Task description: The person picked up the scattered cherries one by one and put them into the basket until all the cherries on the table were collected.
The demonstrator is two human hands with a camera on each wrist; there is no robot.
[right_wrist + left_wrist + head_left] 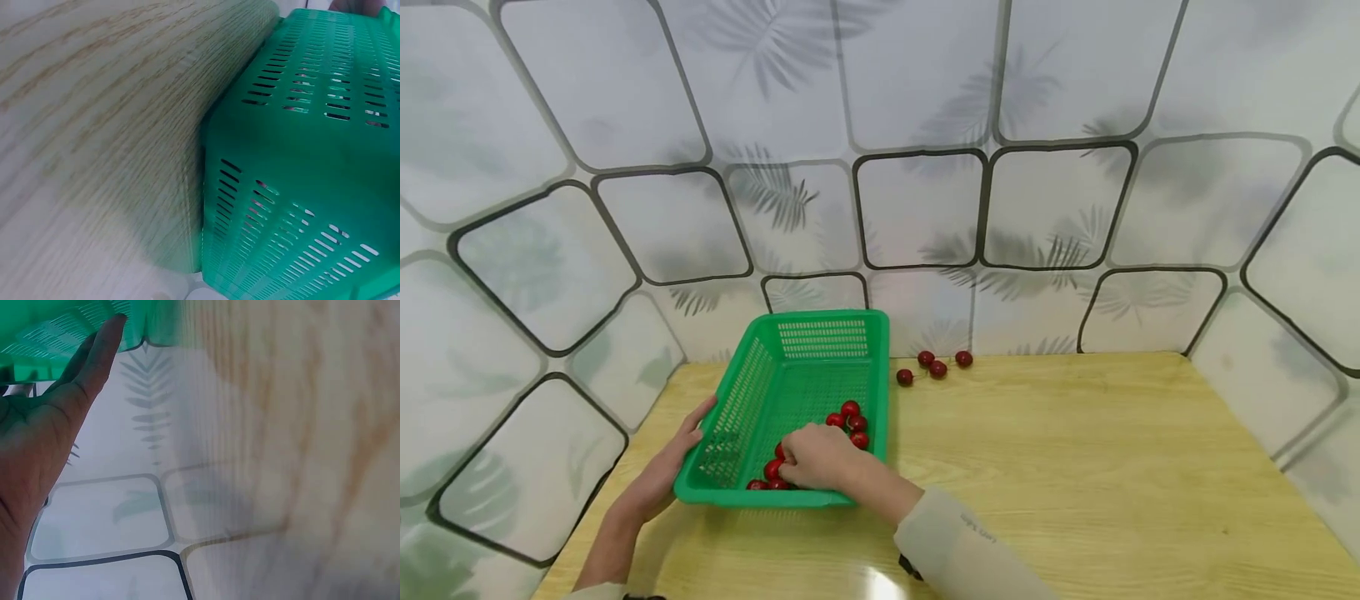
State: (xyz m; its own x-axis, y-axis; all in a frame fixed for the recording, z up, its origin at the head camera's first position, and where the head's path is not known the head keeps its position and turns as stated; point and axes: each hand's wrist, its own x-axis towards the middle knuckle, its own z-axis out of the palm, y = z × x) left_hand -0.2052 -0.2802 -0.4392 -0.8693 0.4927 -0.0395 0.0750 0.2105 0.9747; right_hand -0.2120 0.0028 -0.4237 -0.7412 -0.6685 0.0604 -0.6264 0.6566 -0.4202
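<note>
A green plastic basket (805,498) with slotted walls sits on the wooden table, with several dark red cherries (850,409) near its front and right side. My right hand (823,457) reaches over the near right corner into the basket, fingers curled down among the cherries. Its fingertips are hidden, so whether they pinch a cherry does not show. At the basket's left wall, my left hand (662,475) rests against the outside, fingers stretched along it. The left wrist view shows these fingers (103,356) straight. In the right wrist view only the basket's outer wall (294,144) appears, not the right hand.
Several cherries (937,369) with stems lie on the table (1075,450) just right of the basket's far corner. A patterned wall covering (925,217) stands behind the table and at both sides. Light sleeves (962,542) cover my forearms.
</note>
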